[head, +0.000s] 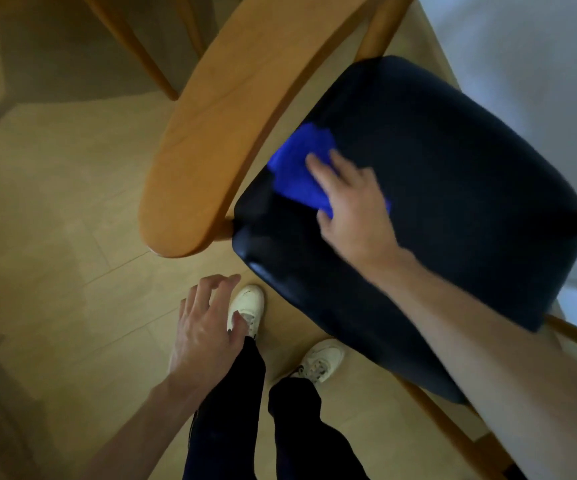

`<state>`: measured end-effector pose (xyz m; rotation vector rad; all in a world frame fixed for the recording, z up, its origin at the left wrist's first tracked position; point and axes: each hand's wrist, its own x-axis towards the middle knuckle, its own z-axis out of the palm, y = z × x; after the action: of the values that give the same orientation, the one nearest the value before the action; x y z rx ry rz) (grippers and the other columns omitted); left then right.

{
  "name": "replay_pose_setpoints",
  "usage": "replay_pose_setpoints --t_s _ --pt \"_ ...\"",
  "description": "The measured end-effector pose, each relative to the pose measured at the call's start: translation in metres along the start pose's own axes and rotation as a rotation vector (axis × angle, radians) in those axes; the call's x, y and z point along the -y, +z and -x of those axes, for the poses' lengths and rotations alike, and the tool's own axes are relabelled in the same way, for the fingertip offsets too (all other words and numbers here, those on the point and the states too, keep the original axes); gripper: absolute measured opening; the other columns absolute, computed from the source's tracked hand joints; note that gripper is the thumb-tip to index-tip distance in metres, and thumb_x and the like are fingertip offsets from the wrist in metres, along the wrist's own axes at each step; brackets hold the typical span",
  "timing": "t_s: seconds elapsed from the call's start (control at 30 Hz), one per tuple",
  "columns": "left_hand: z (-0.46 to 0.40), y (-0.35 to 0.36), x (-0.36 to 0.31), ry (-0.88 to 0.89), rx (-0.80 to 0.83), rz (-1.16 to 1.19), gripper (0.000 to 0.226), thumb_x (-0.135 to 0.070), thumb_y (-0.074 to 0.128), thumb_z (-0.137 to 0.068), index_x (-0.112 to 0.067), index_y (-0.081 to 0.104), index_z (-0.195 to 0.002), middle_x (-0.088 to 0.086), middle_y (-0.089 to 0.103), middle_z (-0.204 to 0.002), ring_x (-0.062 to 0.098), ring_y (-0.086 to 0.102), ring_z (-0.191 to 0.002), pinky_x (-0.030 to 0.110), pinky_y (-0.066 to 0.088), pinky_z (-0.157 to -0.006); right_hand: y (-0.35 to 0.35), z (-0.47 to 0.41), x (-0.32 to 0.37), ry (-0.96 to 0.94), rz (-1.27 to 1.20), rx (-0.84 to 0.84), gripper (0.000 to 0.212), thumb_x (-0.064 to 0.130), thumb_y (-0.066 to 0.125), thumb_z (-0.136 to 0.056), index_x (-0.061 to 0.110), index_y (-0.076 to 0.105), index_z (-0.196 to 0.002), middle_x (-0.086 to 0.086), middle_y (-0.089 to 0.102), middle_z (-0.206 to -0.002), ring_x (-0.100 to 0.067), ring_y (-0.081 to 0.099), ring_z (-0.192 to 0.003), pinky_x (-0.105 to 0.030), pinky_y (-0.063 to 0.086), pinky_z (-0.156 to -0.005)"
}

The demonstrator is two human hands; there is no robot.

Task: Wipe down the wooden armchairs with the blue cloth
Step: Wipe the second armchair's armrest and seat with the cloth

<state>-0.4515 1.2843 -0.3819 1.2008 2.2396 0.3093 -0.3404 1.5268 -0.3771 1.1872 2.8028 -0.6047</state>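
From the head camera, looking steeply down, a wooden armchair [231, 109] fills the upper and right part of the picture, its broad curved wooden backrest sweeping from the far middle down to a rounded end at the near left, and its dark padded seat [453, 209] lying to the right of that rail. The blue cloth [297, 168] sits bunched on the far left part of the seat, just beside the inner edge of the backrest. The right hand [349, 206] lies flat on top of the cloth, palm down, with the fingers stretched out fairly straight over it and pressing it against the seat; blue fabric shows beyond the fingertips and a little at the right side of the hand, and the hand is somewhat blurred. The bare right forearm runs from the hand to the near right corner. The left hand [204, 327] hangs in the air at the near left, apart from the chair, its fingers spread and loosely bent, holding nothing. Below it stand the person's two white shoes [318, 358] and dark trouser legs on a pale wood-look floor [55, 237], close to the near edge of the seat. At the far left, slim wooden legs [134, 46] of other furniture cross the floor, and a pale surface, too blurred to identify, lies at the far right.
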Motion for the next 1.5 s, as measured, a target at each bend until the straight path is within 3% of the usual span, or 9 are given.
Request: replay_pose_setpoints --t_s 0.17,0.3,0.5,0.67,0.87,0.97,1.2,1.4,1.5 --pt "-0.016 -0.003 -0.01 0.042 -0.045 -0.039 0.054 -0.005 0.068 -0.074 -0.012 0.052 -0.125 0.007 0.052 -0.117 0.026 0.052 -0.103 0.043 0.046 -0.087 0.008 0.061 0.014 -0.238 -0.095 0.217 0.074 0.012 0.067 -0.085 0.029 0.037 -0.151 -0.005 0.033 -0.158 -0.028 0.046 -0.11 -0.046 0.047 -0.094" --pt "-0.023 -0.004 -0.02 0.101 -0.059 -0.061 0.051 -0.003 0.068 -0.076 -0.009 0.054 -0.124 0.009 0.052 -0.118 0.026 0.052 -0.103 0.04 0.044 -0.088 -0.011 0.051 -0.019 -0.236 -0.148 0.185 0.078 0.014 0.07 -0.081 0.034 0.037 -0.149 0.001 0.035 -0.156 -0.027 0.047 -0.116 -0.046 0.049 -0.095" --pt "-0.015 0.0 -0.05 0.106 -0.068 0.011 0.047 -0.003 0.064 -0.08 -0.007 0.055 -0.125 0.007 0.055 -0.123 0.025 0.053 -0.112 0.038 0.044 -0.096 -0.048 0.045 -0.106 0.348 -0.196 -0.155 0.075 0.007 0.069 -0.079 0.023 0.043 -0.148 -0.012 0.035 -0.156 -0.033 0.041 -0.134 -0.033 0.026 -0.115" --pt "-0.007 0.005 -0.065 0.113 -0.05 0.052 0.047 -0.009 0.063 -0.081 -0.012 0.053 -0.127 0.002 0.054 -0.125 0.021 0.052 -0.112 0.037 0.048 -0.094 -0.06 0.09 -0.169 0.674 -0.141 -0.239 0.071 0.008 0.066 -0.086 0.017 0.038 -0.15 -0.015 0.034 -0.155 -0.037 0.038 -0.137 -0.039 0.025 -0.119" --pt "-0.009 0.009 -0.07 0.23 -0.033 0.027 0.049 -0.007 0.064 -0.08 -0.012 0.053 -0.127 0.001 0.055 -0.124 0.018 0.051 -0.112 0.035 0.049 -0.093 -0.048 0.193 -0.173 1.049 -0.198 -0.347 0.071 0.008 0.061 -0.09 0.018 0.03 -0.153 -0.013 0.031 -0.155 -0.037 0.037 -0.137 -0.052 0.033 -0.114" --pt "-0.014 0.013 -0.068 0.21 -0.006 0.027 0.049 -0.008 0.065 -0.081 -0.015 0.051 -0.128 -0.001 0.055 -0.125 0.017 0.054 -0.11 0.028 0.048 -0.088 -0.036 0.228 -0.155 1.142 -0.242 -0.341 0.068 0.013 0.06 -0.092 0.019 0.028 -0.153 -0.013 0.04 -0.148 -0.033 0.045 -0.13 -0.045 0.038 -0.109" --pt "-0.012 0.012 -0.054 0.135 0.034 0.029 0.053 -0.01 0.062 -0.086 -0.023 0.045 -0.135 -0.001 0.057 -0.13 0.021 0.059 -0.11 0.032 0.047 -0.082 0.004 0.167 -0.048 0.89 -0.313 -0.311 0.073 0.011 0.068 -0.085 0.017 0.038 -0.151 -0.015 0.034 -0.155 -0.035 0.039 -0.134 -0.037 0.025 -0.11" --pt "-0.007 -0.01 -0.027 0.045 0.005 0.042 0.052 -0.009 0.061 -0.086 -0.022 0.045 -0.133 0.002 0.056 -0.131 0.026 0.059 -0.109 0.04 0.049 -0.085 0.043 0.108 0.08 0.547 -0.427 -0.134 0.079 0.017 0.068 -0.086 0.028 0.028 -0.154 -0.007 0.021 -0.162 -0.026 0.039 -0.108 -0.042 0.043 -0.097" --pt "-0.004 -0.024 -0.01 -0.042 0.011 0.004 0.049 -0.01 0.059 -0.088 -0.022 0.043 -0.133 0.006 0.056 -0.129 0.028 0.055 -0.113 0.043 0.046 -0.088 0.047 0.11 0.09 0.368 -0.391 -0.018 0.076 0.016 0.065 -0.089 0.03 0.028 -0.153 -0.005 0.02 -0.162 -0.025 0.039 -0.108 -0.045 0.045 -0.094"
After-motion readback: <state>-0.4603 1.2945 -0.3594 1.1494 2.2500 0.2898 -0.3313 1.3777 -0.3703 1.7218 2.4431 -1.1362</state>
